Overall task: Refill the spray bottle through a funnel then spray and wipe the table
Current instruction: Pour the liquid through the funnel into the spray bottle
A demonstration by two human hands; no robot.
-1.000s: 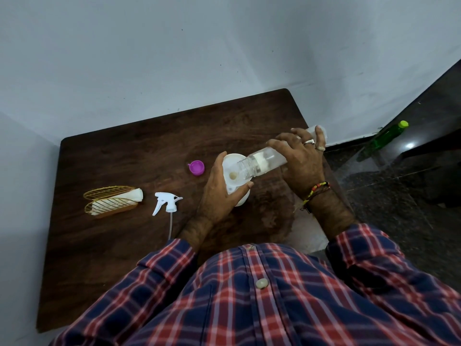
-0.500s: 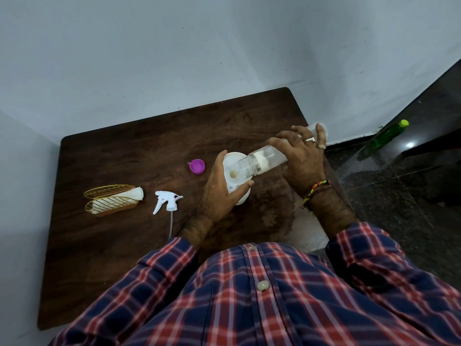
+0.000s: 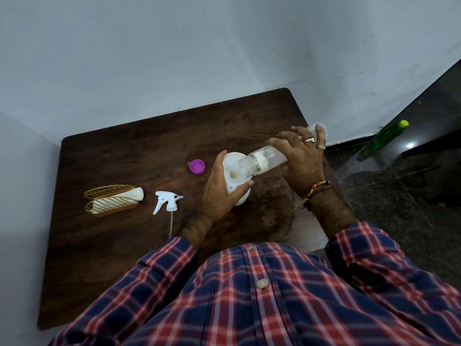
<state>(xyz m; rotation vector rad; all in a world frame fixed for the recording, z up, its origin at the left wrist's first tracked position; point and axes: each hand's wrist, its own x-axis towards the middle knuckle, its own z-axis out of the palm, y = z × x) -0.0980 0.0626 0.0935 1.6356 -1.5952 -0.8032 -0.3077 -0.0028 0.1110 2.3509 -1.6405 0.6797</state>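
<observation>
A white funnel (image 3: 230, 166) sits in the mouth of the white spray bottle (image 3: 240, 199), which stands on the dark wooden table (image 3: 124, 158). My left hand (image 3: 219, 193) grips the bottle and funnel, thumb and fingers around them. My right hand (image 3: 299, 158) holds a clear plastic bottle (image 3: 262, 162) tipped nearly flat, its open mouth over the funnel. The bottle's purple cap (image 3: 197, 166) lies just left of the funnel. The white trigger sprayer head (image 3: 166, 202) with its dip tube lies on the table further left.
A gold wire holder (image 3: 109, 203) with white folded tissue stands at the table's left. White walls close off the back and left. A green bottle (image 3: 384, 137) lies on the dark floor to the right. A pale worn patch marks the table's near right corner.
Hands and bottles hold nearly the same pose; the clear bottle stays tipped over the funnel. No clear movement.
</observation>
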